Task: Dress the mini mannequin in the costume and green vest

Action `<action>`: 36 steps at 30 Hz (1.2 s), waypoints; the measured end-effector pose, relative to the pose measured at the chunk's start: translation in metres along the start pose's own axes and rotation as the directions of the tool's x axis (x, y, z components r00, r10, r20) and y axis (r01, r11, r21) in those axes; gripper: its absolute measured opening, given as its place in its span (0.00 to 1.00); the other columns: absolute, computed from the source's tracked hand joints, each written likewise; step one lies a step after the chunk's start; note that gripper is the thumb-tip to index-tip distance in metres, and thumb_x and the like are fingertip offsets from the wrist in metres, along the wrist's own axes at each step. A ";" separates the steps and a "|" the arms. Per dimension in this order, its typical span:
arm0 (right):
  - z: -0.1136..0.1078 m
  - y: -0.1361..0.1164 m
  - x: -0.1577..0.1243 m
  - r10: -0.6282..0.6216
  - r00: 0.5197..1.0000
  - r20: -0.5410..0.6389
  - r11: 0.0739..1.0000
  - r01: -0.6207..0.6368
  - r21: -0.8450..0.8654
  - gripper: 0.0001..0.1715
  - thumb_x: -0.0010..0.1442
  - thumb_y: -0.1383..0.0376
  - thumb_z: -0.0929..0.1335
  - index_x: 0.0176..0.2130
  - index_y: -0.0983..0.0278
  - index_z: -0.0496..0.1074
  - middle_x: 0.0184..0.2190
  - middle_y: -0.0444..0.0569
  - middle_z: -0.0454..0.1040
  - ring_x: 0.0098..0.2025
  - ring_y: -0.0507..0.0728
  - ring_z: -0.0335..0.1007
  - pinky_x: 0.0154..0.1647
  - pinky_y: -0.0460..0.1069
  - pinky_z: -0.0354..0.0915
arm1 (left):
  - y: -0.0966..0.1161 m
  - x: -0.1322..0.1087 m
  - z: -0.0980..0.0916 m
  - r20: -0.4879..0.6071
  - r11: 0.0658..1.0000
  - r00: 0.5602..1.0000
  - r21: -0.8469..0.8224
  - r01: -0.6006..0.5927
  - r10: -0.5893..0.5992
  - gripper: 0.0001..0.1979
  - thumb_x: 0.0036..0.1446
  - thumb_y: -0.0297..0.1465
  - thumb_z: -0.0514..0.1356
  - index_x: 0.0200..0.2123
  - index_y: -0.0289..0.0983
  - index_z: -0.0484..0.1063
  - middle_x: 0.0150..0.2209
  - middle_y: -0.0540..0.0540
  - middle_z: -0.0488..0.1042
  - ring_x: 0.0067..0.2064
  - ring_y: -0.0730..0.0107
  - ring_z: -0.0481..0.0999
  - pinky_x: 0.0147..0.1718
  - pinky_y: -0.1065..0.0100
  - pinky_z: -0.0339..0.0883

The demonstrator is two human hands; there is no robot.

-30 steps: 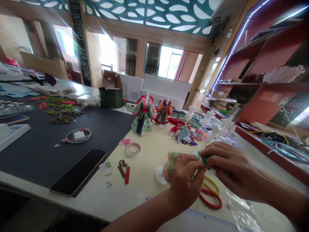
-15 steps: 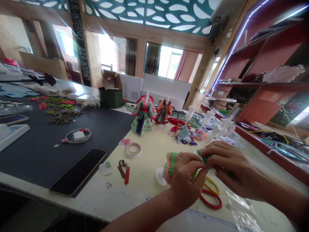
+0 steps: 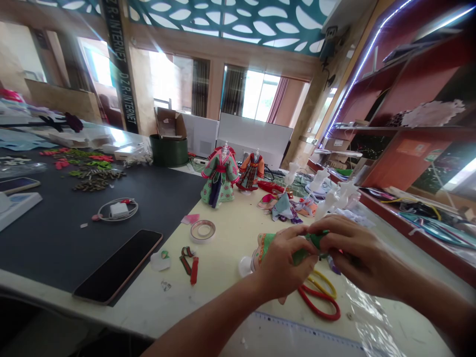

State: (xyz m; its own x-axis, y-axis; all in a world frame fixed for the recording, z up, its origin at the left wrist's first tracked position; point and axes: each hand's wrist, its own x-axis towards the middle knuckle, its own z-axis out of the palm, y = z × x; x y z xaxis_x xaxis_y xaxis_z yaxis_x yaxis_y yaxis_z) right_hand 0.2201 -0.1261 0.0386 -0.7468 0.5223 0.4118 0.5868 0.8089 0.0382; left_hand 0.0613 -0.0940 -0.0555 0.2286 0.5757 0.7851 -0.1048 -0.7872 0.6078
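Observation:
My left hand [image 3: 288, 260] is closed around a small doll's green dress [image 3: 265, 244] with an orange patterned border. The doll lies tipped on its side, its clear round stand [image 3: 245, 267] pointing left. Close by, my right hand [image 3: 355, 250] pinches dark green cloth [image 3: 319, 239] at the doll's upper part, where both sets of fingertips nearly meet. Fingers hide most of the upper body. Below the hands lie looped red handles [image 3: 323, 313] and a yellow loop [image 3: 329, 283], apparently scissors, partly covered.
Two dressed dolls [image 3: 220, 181] [image 3: 253, 173] stand farther back. Fabric pieces [image 3: 284, 207] and white doll forms [image 3: 329, 201] are at the right. A tape roll [image 3: 203, 231], ribbon scraps [image 3: 193, 270] and a phone [image 3: 121, 265] lie leftward; a ruler [image 3: 308, 332] lies in front.
My left fingers have shifted up on the doll and my right hand has turned slightly, both still on the green cloth. More of the red loop shows. The view has moved a little.

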 end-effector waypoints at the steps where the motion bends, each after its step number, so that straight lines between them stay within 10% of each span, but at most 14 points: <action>1: 0.000 0.001 0.000 0.004 1.000 0.001 1.000 -0.004 0.007 0.14 0.51 0.76 0.62 0.37 0.61 0.68 0.45 0.53 0.70 0.43 0.60 0.68 0.42 0.55 0.66 | -0.002 0.003 -0.002 0.047 1.000 0.999 -0.028 -0.014 0.015 0.07 0.49 0.21 0.61 0.30 0.38 0.71 0.46 0.43 0.74 0.49 0.62 0.73 0.49 0.60 0.69; 12: 0.024 0.020 -0.007 0.028 0.980 -0.198 0.996 -0.010 0.088 0.12 0.50 0.76 0.61 0.32 0.61 0.66 0.35 0.51 0.71 0.38 0.58 0.68 0.39 0.55 0.67 | -0.032 0.019 0.000 0.357 0.990 0.934 0.136 -0.028 -0.023 0.05 0.51 0.23 0.59 0.29 0.38 0.72 0.29 0.52 0.76 0.34 0.70 0.75 0.41 0.67 0.67; 17: 0.060 0.036 -0.020 0.160 0.859 -0.487 0.983 -0.091 0.162 0.10 0.50 0.76 0.62 0.31 0.61 0.65 0.29 0.48 0.69 0.35 0.58 0.67 0.40 0.58 0.67 | -0.048 0.002 0.016 0.454 0.985 0.884 0.168 0.039 -0.113 0.06 0.52 0.22 0.57 0.31 0.38 0.71 0.32 0.51 0.77 0.34 0.70 0.75 0.39 0.69 0.68; 22: 0.080 0.030 -0.040 0.306 0.798 -0.520 0.950 -0.216 0.227 0.08 0.53 0.74 0.62 0.31 0.62 0.67 0.29 0.49 0.69 0.33 0.57 0.68 0.34 0.54 0.67 | -0.061 -0.021 0.019 0.447 0.979 0.877 0.178 0.105 -0.175 0.06 0.56 0.23 0.53 0.34 0.38 0.68 0.38 0.49 0.76 0.40 0.70 0.74 0.42 0.68 0.67; 36: 0.119 -0.013 -0.104 0.719 0.693 0.044 0.677 -0.713 0.183 0.10 0.63 0.61 0.61 0.43 0.61 0.67 0.42 0.52 0.72 0.42 0.58 0.69 0.41 0.53 0.66 | -0.067 -0.023 -0.005 0.603 0.909 0.721 0.405 0.094 -0.343 0.06 0.53 0.25 0.54 0.32 0.36 0.70 0.34 0.47 0.76 0.36 0.69 0.73 0.37 0.70 0.64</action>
State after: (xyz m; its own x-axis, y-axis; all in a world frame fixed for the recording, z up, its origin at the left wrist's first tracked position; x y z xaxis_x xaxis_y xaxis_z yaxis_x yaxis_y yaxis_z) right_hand 0.2529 -0.1585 -0.1128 -0.1098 0.9558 0.2728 0.8722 0.2243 -0.4348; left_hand 0.0581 -0.0530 -0.1135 0.7839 0.5516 0.2851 0.3183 -0.7512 0.5783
